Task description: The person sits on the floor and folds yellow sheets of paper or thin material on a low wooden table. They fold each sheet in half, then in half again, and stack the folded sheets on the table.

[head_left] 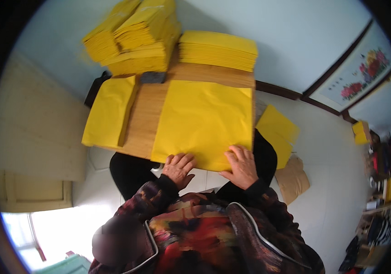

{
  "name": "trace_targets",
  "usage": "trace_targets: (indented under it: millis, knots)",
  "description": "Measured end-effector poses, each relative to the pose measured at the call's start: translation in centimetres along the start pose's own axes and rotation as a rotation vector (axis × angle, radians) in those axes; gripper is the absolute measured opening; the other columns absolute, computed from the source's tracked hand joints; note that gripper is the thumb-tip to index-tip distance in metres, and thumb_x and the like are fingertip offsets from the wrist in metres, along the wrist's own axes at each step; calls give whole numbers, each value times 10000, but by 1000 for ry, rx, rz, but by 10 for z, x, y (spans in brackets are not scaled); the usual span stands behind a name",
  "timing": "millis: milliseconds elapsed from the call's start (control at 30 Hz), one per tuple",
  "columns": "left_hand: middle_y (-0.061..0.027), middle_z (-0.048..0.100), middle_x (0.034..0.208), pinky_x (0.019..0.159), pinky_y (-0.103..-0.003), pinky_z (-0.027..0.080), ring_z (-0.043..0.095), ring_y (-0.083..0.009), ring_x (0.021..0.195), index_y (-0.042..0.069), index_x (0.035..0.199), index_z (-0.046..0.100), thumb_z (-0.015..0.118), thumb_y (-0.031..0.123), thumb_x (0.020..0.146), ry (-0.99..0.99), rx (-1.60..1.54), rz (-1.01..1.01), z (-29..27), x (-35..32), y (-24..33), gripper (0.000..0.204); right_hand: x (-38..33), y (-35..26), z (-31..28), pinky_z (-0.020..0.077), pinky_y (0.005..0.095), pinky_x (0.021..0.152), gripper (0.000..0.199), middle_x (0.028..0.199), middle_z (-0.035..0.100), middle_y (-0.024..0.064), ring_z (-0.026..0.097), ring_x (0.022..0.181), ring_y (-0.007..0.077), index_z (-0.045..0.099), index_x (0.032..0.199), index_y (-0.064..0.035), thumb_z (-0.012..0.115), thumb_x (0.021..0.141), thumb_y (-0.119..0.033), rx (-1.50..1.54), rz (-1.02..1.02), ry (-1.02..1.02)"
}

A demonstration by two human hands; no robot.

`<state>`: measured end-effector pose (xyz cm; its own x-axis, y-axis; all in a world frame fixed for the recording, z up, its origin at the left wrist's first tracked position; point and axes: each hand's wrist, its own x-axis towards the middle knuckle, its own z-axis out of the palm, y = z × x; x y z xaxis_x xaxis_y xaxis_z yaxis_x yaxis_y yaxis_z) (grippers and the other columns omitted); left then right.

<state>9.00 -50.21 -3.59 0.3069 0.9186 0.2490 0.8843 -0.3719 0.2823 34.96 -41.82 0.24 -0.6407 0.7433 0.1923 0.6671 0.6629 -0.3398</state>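
A large yellow paper sheet (203, 121) lies flat on a wooden board (145, 116) in front of me. My left hand (178, 168) rests on the sheet's near edge with the fingers curled over it. Close beside it, my right hand (241, 167) presses flat on the same near edge, fingers spread. A second yellow sheet (109, 112) lies at the board's left side, hanging over its edge. Tall piles of yellow paper (134, 39) and a neater stack (218, 50) stand at the far end of the board.
More yellow sheets (278, 132) and a piece of brown cardboard (292, 179) lie on the white floor to the right. A framed flower picture (362, 73) leans by the wall. Cluttered shelves (387, 182) fill the far right. A cream cabinet (36, 150) stands on the left.
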Motion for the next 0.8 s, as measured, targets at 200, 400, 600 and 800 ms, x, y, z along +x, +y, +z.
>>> trace_targets:
  millis: [200,400,600,800]
  knots:
    - [-83,419,1459,1049,-522,328,384,-307,1340,209,1357,505,797,319,703,-42,121,-99,-11,-12,-37,725,-9,5,-9,304,515,1065,766,1371,431,162,382,1301,379,536,1253,-47,864,612,-309,16,-38,-57]
    - [-67,554,1271,972,-460,413,531,-280,1182,187,1238,567,714,223,717,88,119,22,-9,-14,-77,543,-10,3,-7,286,547,1076,797,1396,393,178,367,1325,383,488,1299,-71,858,601,-175,-39,-35,-121]
    - [-97,586,1194,907,-451,456,564,-300,1100,156,1089,626,688,138,645,26,114,11,-9,-22,-87,449,-17,13,1,316,503,1071,725,1384,443,152,408,1305,359,504,1310,-62,791,649,-134,-56,-65,-56]
    - [-81,618,1150,900,-423,460,583,-302,1066,101,1094,631,694,96,670,104,20,-62,-37,-25,-78,429,-27,21,-2,356,460,1044,654,1320,510,134,487,1239,322,516,1283,-35,758,678,-92,14,-91,-8]
